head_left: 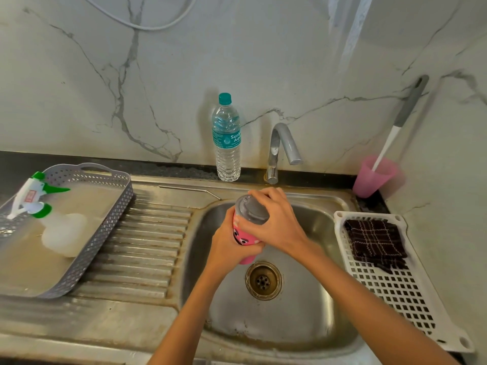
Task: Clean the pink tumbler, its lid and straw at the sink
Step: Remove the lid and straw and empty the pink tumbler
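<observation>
The pink tumbler (241, 237) is held tilted over the steel sink basin (303, 312), above the drain. My left hand (229, 246) wraps around its lower body. A grey lid (250, 208) sits on top of the tumbler, and my right hand (276, 222) grips the lid from the right side. A metal straw (189, 190) with a bent end lies on the sink ledge behind the drainboard. No water runs from the tap (283, 148).
A water bottle (226, 140) stands left of the tap. A grey basket (87, 233) on the drainboard holds a spray bottle (52, 219). A pink cup (374, 177) with a long brush (400, 119) stands at the back right. A white rack (395, 285) carries a dark cloth (374, 243).
</observation>
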A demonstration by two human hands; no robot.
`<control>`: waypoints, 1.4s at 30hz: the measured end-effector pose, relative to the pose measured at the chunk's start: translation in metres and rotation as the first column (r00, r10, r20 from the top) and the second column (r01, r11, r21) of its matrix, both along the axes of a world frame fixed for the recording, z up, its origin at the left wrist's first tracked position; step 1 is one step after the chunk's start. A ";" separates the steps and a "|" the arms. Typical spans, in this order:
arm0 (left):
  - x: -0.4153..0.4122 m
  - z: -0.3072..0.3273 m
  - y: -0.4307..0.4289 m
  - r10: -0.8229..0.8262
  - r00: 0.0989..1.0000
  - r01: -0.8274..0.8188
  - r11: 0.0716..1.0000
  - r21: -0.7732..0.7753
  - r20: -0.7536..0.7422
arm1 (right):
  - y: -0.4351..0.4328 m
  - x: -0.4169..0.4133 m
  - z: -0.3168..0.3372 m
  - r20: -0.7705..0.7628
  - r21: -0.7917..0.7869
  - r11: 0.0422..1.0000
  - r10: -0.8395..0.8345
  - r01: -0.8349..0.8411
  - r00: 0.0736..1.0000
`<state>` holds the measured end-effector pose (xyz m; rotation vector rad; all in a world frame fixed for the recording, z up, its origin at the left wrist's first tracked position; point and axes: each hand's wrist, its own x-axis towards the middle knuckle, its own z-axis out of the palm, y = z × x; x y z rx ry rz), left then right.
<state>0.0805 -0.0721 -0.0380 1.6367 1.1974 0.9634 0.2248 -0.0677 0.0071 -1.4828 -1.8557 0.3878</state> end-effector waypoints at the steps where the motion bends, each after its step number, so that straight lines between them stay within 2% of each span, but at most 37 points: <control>1: -0.001 0.000 0.000 -0.016 1.000 0.016 1.000 -0.015 0.006 | 0.001 0.002 0.000 -0.001 -0.006 1.000 0.028 -0.028 1.000; 7: -0.005 0.003 0.001 -0.075 0.995 0.080 0.992 -0.094 0.061 | 0.009 0.013 0.005 0.006 -0.047 0.981 0.188 -0.188 0.982; 15: -0.023 0.002 0.008 -0.216 0.965 0.247 0.941 -0.230 0.150 | 0.016 0.011 0.015 -0.067 -0.103 0.924 0.362 -0.367 0.930; 18: -0.027 0.003 0.007 -0.260 0.951 0.296 0.923 -0.247 0.168 | 0.016 0.012 0.024 -0.160 -0.145 0.879 0.433 -0.455 0.887; 20: -0.029 0.002 0.005 -0.256 0.949 0.297 0.923 -0.244 0.185 | 0.017 0.012 0.028 -0.269 -0.148 0.877 0.408 -0.456 0.872; 23: -0.030 -0.001 -0.001 -0.207 0.965 0.238 0.950 -0.202 0.161 | 0.020 0.009 0.027 -0.348 -0.146 0.915 0.308 -0.376 0.886; 27: -0.048 -0.010 -0.008 -0.068 0.991 0.081 0.989 -0.121 0.112 | 0.036 0.002 0.013 -0.326 -0.184 0.961 0.139 -0.207 0.935; 30: -0.075 -0.016 -0.012 0.087 0.984 -0.066 0.989 -0.132 0.156 | 0.059 -0.010 -0.006 -0.252 -0.267 0.956 0.055 -0.124 0.966; 34: -0.105 -0.018 -0.011 0.239 0.945 -0.216 0.969 -0.121 0.224 | 0.095 -0.042 -0.037 -0.124 -0.314 0.936 0.126 -0.159 0.984; 38: -0.122 -0.020 -0.009 0.297 0.926 -0.273 0.953 -0.127 0.235 | 0.125 -0.090 -0.062 0.004 -0.354 0.903 0.259 -0.241 0.966; 42: -0.129 -0.022 -0.007 0.330 0.913 -0.306 0.943 -0.132 0.238 | 0.145 -0.132 -0.081 0.046 -0.399 0.866 0.348 -0.302 0.936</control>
